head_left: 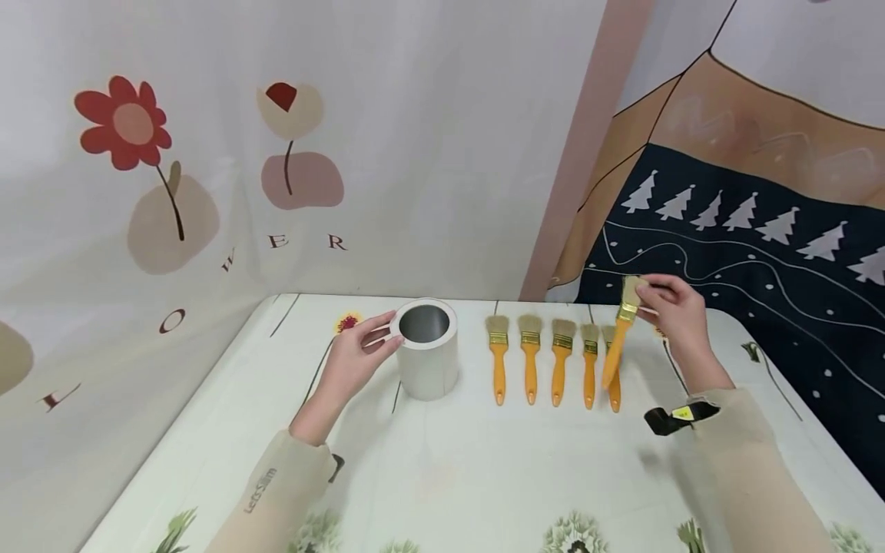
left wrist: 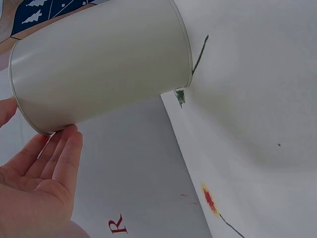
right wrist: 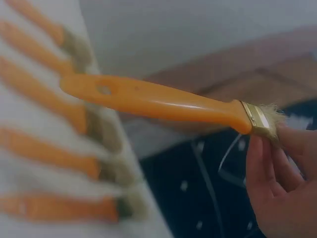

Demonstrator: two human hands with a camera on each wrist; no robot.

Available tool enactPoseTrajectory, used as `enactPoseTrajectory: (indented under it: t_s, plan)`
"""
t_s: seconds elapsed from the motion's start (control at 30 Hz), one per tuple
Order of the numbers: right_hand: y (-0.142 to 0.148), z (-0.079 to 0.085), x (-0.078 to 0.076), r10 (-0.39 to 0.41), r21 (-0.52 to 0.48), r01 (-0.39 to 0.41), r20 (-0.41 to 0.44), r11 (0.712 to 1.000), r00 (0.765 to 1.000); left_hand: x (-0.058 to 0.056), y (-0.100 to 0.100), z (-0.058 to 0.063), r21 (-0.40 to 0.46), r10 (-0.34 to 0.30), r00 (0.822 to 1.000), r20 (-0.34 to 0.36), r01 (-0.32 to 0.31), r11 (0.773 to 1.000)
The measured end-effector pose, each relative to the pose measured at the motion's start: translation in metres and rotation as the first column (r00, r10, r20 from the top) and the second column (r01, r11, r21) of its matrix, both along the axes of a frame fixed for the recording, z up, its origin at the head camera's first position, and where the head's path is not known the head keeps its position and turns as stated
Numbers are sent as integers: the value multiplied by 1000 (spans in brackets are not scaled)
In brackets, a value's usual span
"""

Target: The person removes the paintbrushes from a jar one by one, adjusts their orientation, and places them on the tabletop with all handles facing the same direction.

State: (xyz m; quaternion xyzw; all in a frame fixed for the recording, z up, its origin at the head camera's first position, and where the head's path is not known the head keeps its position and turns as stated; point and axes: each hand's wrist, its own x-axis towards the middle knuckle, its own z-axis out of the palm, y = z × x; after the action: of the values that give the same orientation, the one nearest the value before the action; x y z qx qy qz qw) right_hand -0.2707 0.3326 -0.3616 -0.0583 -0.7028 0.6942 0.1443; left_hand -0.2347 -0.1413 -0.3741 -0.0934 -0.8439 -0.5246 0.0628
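Note:
My left hand point(head_left: 356, 357) touches the left side of a white cylindrical can point(head_left: 429, 370), with extended fingers and thumb at its rim. The can stands upright, its open top showing a grey metallic inside. In the left wrist view, the fingertips point(left wrist: 69, 133) meet the can wall point(left wrist: 104, 64) close to the rim. My right hand point(head_left: 674, 311) pinches a paintbrush point(head_left: 619, 338) by its bristle end, the orange handle pointing down. The right wrist view shows that brush's handle point(right wrist: 163, 101) leading to the gold ferrule at the fingers. In the head view, it partly covers the rightmost lying brush point(head_left: 614, 390).
Several orange-handled paintbrushes point(head_left: 530, 361) lie in a row right of the can, bristles toward the back. A white floral cloth point(head_left: 442, 476) covers the table. Behind it hang a white printed curtain point(head_left: 429, 153) and a dark tree-patterned cloth point(head_left: 747, 253).

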Motion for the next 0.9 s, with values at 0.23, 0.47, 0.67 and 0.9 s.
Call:
enactPoseTrajectory:
  t_s: [0.23,0.47,0.67,0.9]
  plan:
    - [62,-63,-20,-53,206,-3,263,978,963,1,3,-1,2,-2,1000,7,2,1000]
    - [56,-74,-12,-97,373,-57,381,926,919,2,5,-2,0,-3,1000,18,3,1000]
    - [49,-87,-9,-168,596,-63,324,800,931,2,7,-4,-14,-6,1000,26,7,1000]
    - [50,-77,-2,-163,678,-87,296,730,941,0,5,-1,-180,14,998,-55,-24,983]
